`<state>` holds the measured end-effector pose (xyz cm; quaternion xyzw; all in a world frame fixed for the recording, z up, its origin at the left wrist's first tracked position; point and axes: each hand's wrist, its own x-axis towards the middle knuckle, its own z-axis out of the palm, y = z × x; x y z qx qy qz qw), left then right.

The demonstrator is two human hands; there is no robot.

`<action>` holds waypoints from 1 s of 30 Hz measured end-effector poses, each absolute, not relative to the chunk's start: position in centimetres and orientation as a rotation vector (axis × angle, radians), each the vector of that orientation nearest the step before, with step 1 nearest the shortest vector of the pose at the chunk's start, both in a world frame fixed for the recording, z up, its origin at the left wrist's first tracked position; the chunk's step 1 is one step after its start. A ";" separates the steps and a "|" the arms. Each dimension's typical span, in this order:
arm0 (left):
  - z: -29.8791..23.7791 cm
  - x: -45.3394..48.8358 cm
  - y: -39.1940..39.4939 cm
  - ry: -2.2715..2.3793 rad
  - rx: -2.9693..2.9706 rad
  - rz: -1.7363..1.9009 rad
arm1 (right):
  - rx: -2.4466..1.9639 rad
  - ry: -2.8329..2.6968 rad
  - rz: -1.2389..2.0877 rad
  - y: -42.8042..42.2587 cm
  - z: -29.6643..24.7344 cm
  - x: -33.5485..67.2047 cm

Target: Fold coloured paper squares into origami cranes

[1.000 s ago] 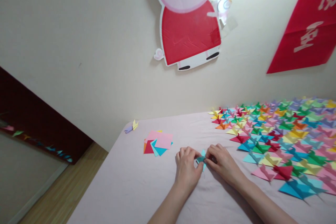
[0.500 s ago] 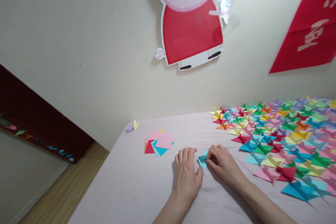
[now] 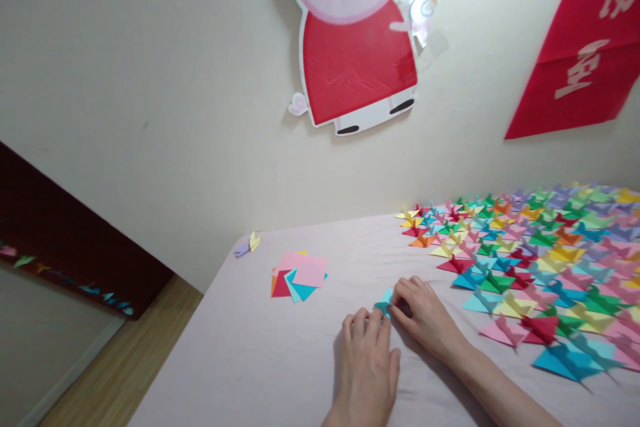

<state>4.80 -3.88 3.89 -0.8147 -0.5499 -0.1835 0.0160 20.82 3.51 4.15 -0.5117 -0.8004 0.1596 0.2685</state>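
Observation:
A small folded piece of turquoise origami paper (image 3: 383,301) lies on the pink cloth between my hands. My right hand (image 3: 426,317) pinches its right side with thumb and forefinger, and the curled fingers hide part of it. My left hand (image 3: 369,360) rests palm down just below the paper. Its fingers are stretched out, with the tips at the paper's lower edge; whether they press on it I cannot tell.
Loose coloured paper squares (image 3: 309,270) lie to the left. Rows of folded paper cranes (image 3: 550,267) cover the right side of the cloth-covered table (image 3: 225,360). Two more cranes (image 3: 249,245) sit at its far left corner. A wall (image 3: 200,113) stands behind.
My left hand has moved down and slightly right, from beside the paper to below it. My right hand keeps its pinch. The view has shifted slightly.

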 end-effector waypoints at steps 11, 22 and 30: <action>2.0 4.6 -4.1 -1.814 -2.466 -0.610 | -1.228 -2.421 0.472 5.2 5.1 19.1; 0.6 4.7 -4.2 -1.802 -2.436 -0.633 | -1.039 -2.242 0.887 5.5 5.6 20.6; 0.4 5.0 -4.0 -1.809 -2.438 -0.557 | -1.083 -2.225 0.837 5.4 5.4 20.6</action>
